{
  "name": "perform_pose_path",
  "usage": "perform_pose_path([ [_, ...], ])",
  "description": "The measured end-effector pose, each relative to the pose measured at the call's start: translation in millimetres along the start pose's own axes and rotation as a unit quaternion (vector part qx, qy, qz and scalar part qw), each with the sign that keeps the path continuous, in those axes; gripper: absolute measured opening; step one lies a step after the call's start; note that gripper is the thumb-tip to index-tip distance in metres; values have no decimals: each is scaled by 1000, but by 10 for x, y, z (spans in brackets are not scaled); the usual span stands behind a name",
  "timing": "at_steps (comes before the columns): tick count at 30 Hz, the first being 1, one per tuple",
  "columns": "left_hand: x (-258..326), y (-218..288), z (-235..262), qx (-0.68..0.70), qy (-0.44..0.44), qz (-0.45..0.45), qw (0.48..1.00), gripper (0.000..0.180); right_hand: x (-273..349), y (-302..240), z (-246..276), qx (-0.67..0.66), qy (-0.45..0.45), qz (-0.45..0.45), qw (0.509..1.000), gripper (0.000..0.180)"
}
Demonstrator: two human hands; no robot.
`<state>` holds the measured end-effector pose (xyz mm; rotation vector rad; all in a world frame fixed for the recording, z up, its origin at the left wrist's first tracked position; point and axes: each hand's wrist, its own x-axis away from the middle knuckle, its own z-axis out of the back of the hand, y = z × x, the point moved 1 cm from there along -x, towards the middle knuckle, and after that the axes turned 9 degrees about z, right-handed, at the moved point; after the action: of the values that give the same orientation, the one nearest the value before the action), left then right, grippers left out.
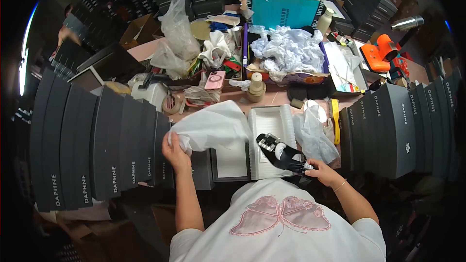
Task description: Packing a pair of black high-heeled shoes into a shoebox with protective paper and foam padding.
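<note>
My left hand (pixel 176 154) is closed on the edge of a thin white sheet or bag (pixel 213 125), which spreads up and to the right from the fingers. In my right hand (pixel 322 171) is a black shoe (pixel 286 161) with a shiny ornament near one end and white stuffing inside; the fingers grip its other end. The shoe hangs over a white ribbed tray or box liner (pixel 253 162). Left of that liner, partly under the white sheet, sits an open dark grey shoe box (pixel 213 171) with a white inside.
Rows of dark shoe boxes stand on the left (pixel 104 140) and right (pixel 395 136). A purple-edged carton (pixel 326 63) of crumpled paper is behind, beside a pink phone (pixel 215 80) and a beige bottle (pixel 256 88). A plastic bag (pixel 315 136) and yellow brush (pixel 335 121) lie right.
</note>
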<state>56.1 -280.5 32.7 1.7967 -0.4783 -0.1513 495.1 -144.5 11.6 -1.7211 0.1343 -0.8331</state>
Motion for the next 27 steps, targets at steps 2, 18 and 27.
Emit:
perform_pose_path([
  [2,84,-119,-175,-384,-47,-245,889,14,73,69,-83,-44,97,27,994,28],
  [18,1199,-823,-811,162,-277,561,763,79,-753,-1032,-889,420,144,396,804,25],
  [27,1352,-781,-596,115,-254,516,810,71,-1269,-469,-1124,517,38,401,756,20],
])
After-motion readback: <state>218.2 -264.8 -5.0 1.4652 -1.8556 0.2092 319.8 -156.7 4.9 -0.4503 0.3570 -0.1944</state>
